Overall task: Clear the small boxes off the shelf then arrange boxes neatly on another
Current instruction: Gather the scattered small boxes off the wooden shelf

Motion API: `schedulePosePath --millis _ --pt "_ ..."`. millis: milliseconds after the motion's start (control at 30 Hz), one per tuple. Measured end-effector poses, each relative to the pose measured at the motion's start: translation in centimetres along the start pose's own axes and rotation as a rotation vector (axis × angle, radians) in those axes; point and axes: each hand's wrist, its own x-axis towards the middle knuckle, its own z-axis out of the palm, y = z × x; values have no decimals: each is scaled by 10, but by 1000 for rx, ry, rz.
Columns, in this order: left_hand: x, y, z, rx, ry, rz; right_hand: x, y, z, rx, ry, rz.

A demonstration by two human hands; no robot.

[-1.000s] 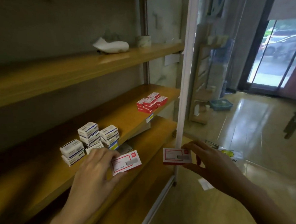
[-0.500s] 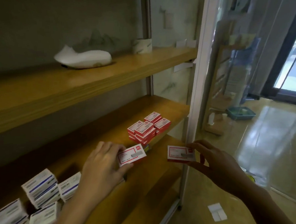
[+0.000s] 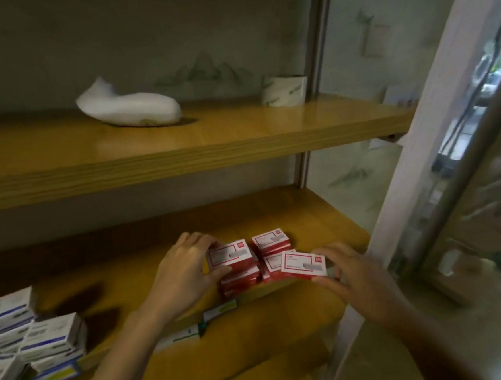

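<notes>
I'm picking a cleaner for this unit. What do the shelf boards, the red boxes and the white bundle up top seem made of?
Shelf boards: wood or wood-look laminate, glossy; grain lines on the edge, reflections on top.
Red boxes: thin printed cardboard, sharp folded corners.
White bundle: probably soft plastic or foam wrap, twisted at one end; blurred.

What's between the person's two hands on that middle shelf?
Head view: a cluster of stacked red boxes. The left hand grips its leftmost top box; the right hand pinches a second box at its right.
</notes>
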Motion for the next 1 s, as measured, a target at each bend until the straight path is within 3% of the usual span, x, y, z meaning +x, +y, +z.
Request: schedulePosePath --millis 233,600,767,1000 --pt "17 13 23 61 -96 -165 44 33 11 22 -69 -148" --pt "-7 25 14 37 31 -286 79 39 31 56 -175 -268" --pt "-36 27 -5 37 80 -325 75 35 25 30 -103 -272" --pt "-93 26 -34 133 91 -414 70 -16 -1 46 -1 -515"
